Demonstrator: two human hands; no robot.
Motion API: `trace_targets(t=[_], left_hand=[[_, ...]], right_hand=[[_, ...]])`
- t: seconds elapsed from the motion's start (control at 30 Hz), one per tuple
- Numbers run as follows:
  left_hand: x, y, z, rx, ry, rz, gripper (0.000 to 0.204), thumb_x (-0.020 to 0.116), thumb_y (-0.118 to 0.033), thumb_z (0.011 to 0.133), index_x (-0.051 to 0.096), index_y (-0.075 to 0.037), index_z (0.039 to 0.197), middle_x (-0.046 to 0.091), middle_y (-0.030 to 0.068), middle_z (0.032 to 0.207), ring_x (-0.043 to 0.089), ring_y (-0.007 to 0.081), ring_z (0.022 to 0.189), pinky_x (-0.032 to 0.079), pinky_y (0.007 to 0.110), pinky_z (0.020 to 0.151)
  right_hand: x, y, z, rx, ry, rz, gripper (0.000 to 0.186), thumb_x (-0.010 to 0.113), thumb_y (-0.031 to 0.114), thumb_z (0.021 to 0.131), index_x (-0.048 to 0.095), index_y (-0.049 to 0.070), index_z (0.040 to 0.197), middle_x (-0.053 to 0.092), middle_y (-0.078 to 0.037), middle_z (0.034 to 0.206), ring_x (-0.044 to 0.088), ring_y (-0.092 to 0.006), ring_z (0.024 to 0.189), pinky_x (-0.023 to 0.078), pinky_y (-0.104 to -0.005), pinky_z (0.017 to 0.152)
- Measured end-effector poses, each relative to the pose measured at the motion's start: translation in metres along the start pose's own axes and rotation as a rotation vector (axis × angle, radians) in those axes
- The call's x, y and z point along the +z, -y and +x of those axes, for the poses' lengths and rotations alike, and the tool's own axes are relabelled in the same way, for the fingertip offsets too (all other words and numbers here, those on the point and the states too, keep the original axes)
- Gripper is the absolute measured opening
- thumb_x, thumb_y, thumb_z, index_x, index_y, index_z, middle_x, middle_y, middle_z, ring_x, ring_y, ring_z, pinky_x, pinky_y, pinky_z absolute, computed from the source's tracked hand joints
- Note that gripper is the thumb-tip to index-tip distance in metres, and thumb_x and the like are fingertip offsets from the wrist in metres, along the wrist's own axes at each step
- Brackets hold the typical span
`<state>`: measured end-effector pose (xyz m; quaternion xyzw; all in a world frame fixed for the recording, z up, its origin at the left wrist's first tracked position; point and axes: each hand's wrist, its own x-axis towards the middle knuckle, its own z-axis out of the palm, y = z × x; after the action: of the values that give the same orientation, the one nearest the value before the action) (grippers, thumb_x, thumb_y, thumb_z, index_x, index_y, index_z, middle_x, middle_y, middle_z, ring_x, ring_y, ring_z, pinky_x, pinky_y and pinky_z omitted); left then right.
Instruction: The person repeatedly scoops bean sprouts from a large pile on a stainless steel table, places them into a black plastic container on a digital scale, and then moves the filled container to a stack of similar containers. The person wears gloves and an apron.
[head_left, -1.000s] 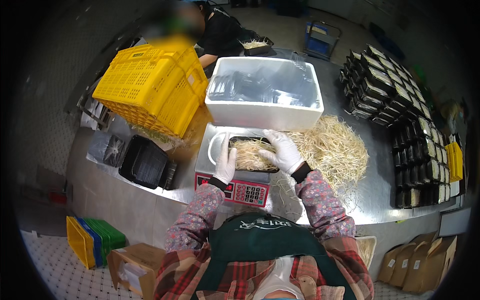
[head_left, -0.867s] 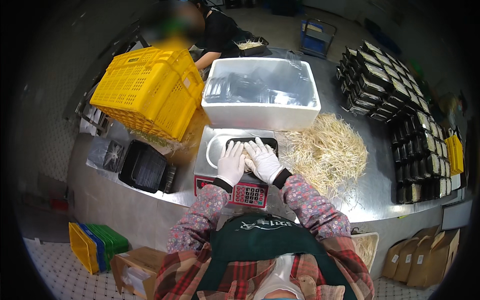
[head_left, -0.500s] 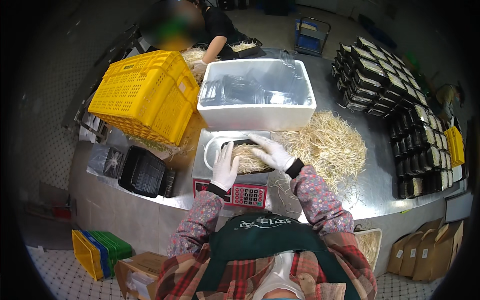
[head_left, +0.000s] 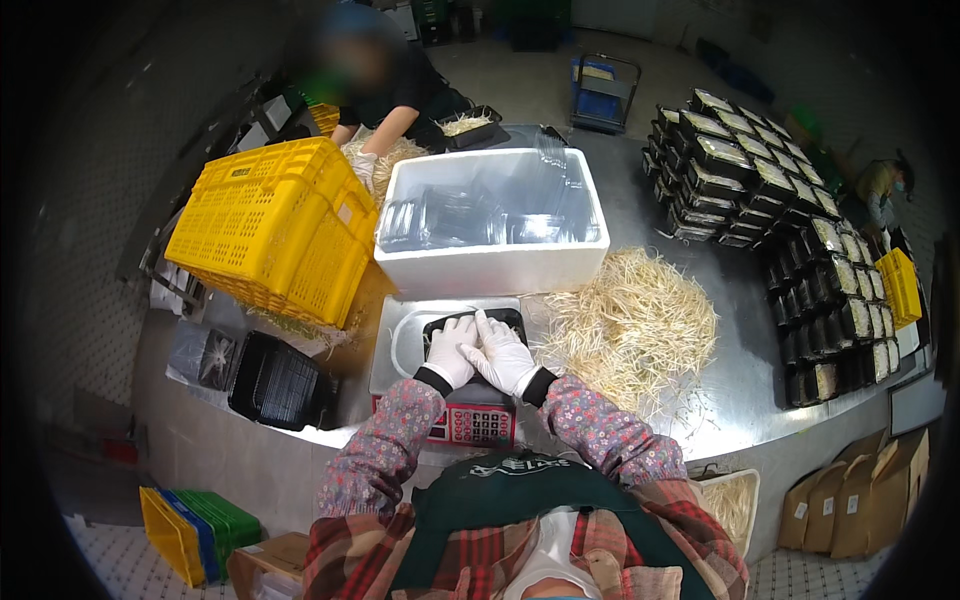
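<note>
My left hand and my right hand, both in white gloves, lie flat side by side over a black plastic tray. Their fingers are stretched out and the fingertips meet near the tray's middle. The hands cover most of what is in the tray, so its bean sprouts are nearly hidden. Under the tray is a weighing scale with a red keypad panel at its near side. Close on the right, a big loose heap of bean sprouts lies on the metal table.
A white foam box of clear plastic stands behind the scale. Yellow crates are at left, near stacked black trays. Filled trays are piled at right. A co-worker's gloved hand touches sprouts beyond the crates.
Both hands have come together over the tray, now covering the sprouts seen between them before. The whole view has shifted slightly. Across the table, the co-worker's arms have moved.
</note>
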<state>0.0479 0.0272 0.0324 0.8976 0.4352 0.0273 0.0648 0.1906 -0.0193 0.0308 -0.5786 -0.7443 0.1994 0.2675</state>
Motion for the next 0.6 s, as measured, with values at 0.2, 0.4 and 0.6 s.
trace_targets(t=[0.2, 0.4, 0.6], left_hand=[[-0.017, -0.001, -0.017, 0.062, -0.212, -0.267, 0.055, 0.062, -0.038, 0.086, 0.053, -0.006, 0.13, 0.055, 0.0131, 0.129, 0.051, 0.0324, 0.118, 0.042, 0.047, 0.095], [-0.001, -0.001, -0.022, -0.026, -0.452, -0.579, 0.029, 0.062, -0.007, 0.084, 0.066, -0.007, 0.113, 0.065, 0.0141, 0.116, 0.062, 0.0319, 0.107, 0.049, 0.04, 0.094], [-0.008, -0.011, -0.019, -0.006, -0.425, -0.479, 0.037, 0.056, -0.013, 0.09, 0.059, -0.01, 0.126, 0.06, 0.0136, 0.122, 0.055, 0.0328, 0.112, 0.041, 0.045, 0.097]], right_hand=[[-0.064, -0.014, 0.017, -0.02, 0.106, 0.106, 0.058, 0.056, 0.046, 0.093, 0.055, 0.004, 0.133, 0.066, -0.023, 0.111, 0.065, -0.0372, 0.1, 0.051, -0.0429, 0.088], [-0.134, -0.118, 0.108, -0.048, -0.677, -0.162, 0.05, 0.073, 0.031, 0.08, 0.062, 0.007, 0.123, 0.063, -0.013, 0.123, 0.058, -0.0299, 0.114, 0.047, -0.0402, 0.097], [-0.184, -0.197, 0.142, 0.552, -0.287, -0.516, 0.045, 0.075, 0.035, 0.071, 0.063, 0.005, 0.102, 0.066, -0.017, 0.102, 0.066, -0.0333, 0.097, 0.053, -0.0438, 0.083]])
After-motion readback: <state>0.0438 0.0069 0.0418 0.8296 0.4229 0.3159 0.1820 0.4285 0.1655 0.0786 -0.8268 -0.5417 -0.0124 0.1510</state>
